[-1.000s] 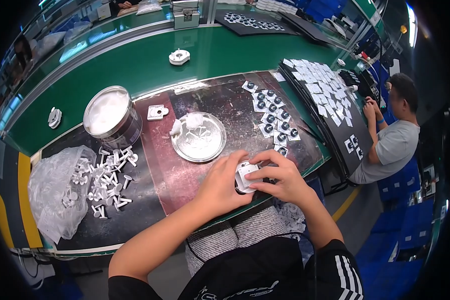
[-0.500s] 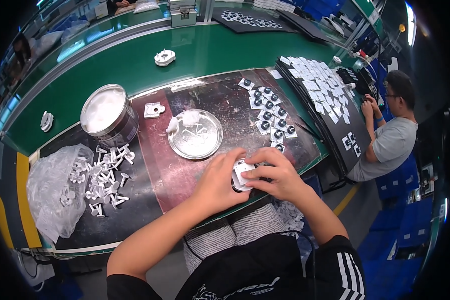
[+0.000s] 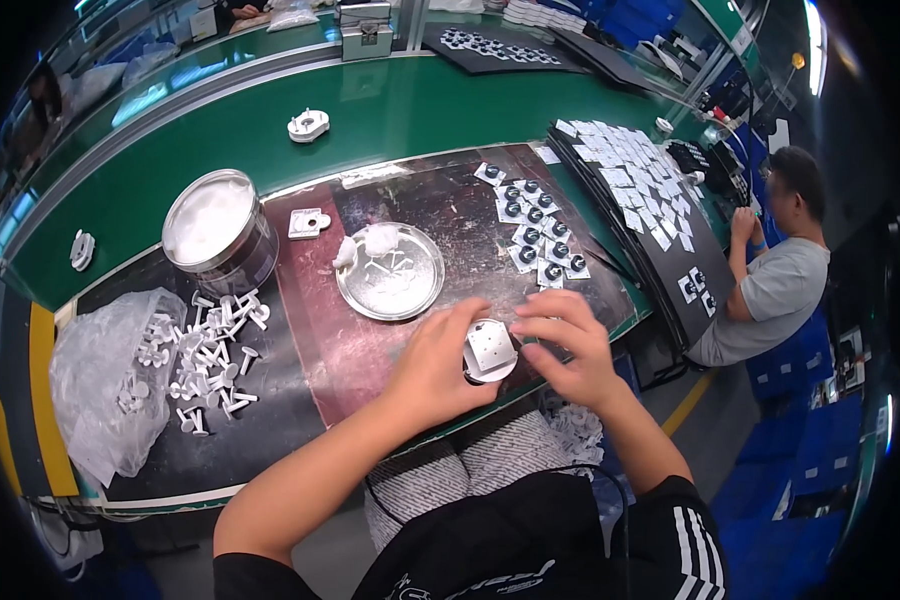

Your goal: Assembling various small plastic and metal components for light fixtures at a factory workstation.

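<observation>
At the front edge of the worktable my left hand (image 3: 438, 362) is closed round the side of a round white part (image 3: 491, 350) with a squarish white plate with small holes on top. A dark rim shows beneath the part by the thumb. To its right my right hand (image 3: 572, 350) is raised off the part, fingers bent and apart, with nothing visible between them. Beyond the hands lies a round metal lid (image 3: 390, 300) bearing white pins and cotton wads. White plates with black round pieces (image 3: 532, 232) lie behind my right hand.
On the left are a metal can (image 3: 215, 235) of white material, loose white pegs (image 3: 215, 360) and a clear plastic bag (image 3: 110, 400). White housings (image 3: 309, 125) sit on the green belt (image 3: 400, 110). A black board (image 3: 620, 215) holds white cards; beside it a co-worker (image 3: 775, 280) works.
My right hand has lifted off the white part and moved right, its fingers opening. My left hand keeps its hold. The white housings on the green belt have shifted left.
</observation>
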Demonstrator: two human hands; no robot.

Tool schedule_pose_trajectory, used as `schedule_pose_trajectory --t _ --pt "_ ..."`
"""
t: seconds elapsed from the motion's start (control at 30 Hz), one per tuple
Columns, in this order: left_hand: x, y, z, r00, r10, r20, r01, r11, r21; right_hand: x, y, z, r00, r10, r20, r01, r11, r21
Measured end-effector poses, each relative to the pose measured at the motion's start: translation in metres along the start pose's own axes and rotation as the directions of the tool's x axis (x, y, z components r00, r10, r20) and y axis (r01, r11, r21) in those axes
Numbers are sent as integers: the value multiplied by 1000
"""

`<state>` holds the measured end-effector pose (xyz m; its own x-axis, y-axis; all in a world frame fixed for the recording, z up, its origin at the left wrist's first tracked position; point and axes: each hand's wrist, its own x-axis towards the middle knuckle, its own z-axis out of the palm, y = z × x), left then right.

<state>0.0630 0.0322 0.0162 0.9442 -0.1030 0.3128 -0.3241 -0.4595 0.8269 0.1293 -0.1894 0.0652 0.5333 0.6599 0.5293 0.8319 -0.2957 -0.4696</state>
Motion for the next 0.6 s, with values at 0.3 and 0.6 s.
schedule_pose_trajectory --t 0.3,0.6 --pt "-2 -3 1 999 31 -20 -32 999 -31 -5 -15 -5 961 -153 231 217 934 -285" --pt "-1 -5 6 1000 -12 -2 12 1000 -10 7 -11 -16 996 -51 67 55 997 -61"
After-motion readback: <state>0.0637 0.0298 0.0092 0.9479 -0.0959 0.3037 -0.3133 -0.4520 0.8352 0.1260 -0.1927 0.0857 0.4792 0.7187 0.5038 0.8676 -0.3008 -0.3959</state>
